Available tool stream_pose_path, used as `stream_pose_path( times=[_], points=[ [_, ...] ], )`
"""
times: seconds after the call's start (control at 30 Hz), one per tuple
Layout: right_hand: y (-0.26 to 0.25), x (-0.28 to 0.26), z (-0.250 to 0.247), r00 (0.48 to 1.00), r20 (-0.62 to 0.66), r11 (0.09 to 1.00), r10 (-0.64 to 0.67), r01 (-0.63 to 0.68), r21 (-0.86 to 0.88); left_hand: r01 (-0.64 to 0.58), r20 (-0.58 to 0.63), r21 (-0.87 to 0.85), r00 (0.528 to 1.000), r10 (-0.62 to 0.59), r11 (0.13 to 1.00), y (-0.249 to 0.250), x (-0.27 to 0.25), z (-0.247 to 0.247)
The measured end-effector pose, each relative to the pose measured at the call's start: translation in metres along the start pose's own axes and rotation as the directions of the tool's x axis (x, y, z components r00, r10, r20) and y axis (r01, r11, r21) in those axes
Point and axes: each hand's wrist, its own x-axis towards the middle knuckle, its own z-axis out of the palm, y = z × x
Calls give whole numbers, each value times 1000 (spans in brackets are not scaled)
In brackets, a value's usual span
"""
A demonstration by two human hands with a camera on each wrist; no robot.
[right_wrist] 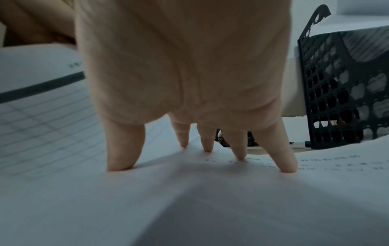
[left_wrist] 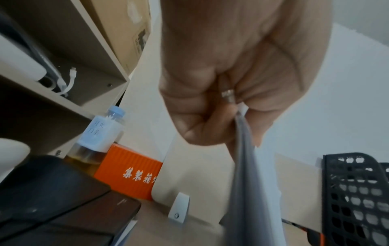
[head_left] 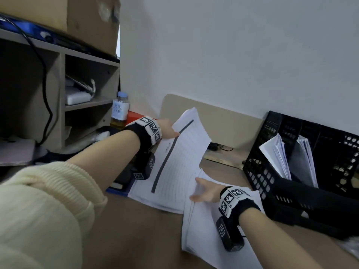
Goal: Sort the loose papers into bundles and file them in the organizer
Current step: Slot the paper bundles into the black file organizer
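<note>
1. Left hand [head_left: 167, 129]: grip pinched on the upper edge of a lined sheet [head_left: 181, 154] with a dark header bar, thumb on top. The sheet is lifted and tilted above the counter [head_left: 136, 230]. In the left wrist view the curled fingers [left_wrist: 202, 126] close on the paper's edge; a ring shows on one finger.
2. Right hand [head_left: 206, 192]: grip not closed, fingers straight and spread. The fingertips [right_wrist: 120, 164] press down on the top page of a paper stack [head_left: 204, 230] lying flat on the counter.
3. The stack sits just right of the lifted sheet; the top page carries blurred lines of print.
4. More pages [head_left: 147, 195] lie flat under the lifted sheet, overlapping the stack's left edge.
5. Black mesh organizer [head_left: 260, 167]: stands right of the stack, against the wall. Two of its slots already hold upright paper bundles [head_left: 277, 156].
6. Left of the hands: a bottle [head_left: 120, 110] with a pale cap, an orange box [left_wrist: 128, 171] beside it, and a wooden shelf unit [head_left: 62, 90].
</note>
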Motion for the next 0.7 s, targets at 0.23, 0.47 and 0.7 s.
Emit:
stream_pose_path(
  times=[0.23,0.47,0.7],
  points=[
    [6,2,-8,992,-122,992,-14,29,127,-161,-398,-306,917,28,938,7,6,-29],
    [21,1,-34,849,-516,924,119,96,371,-335,-481,-379,868,126,863,21,-2,-34],
    [32,-17,-44,689,-691,765,219,318,560,-387,-321,-507,914,248,770,32,-7,-23]
  ],
)
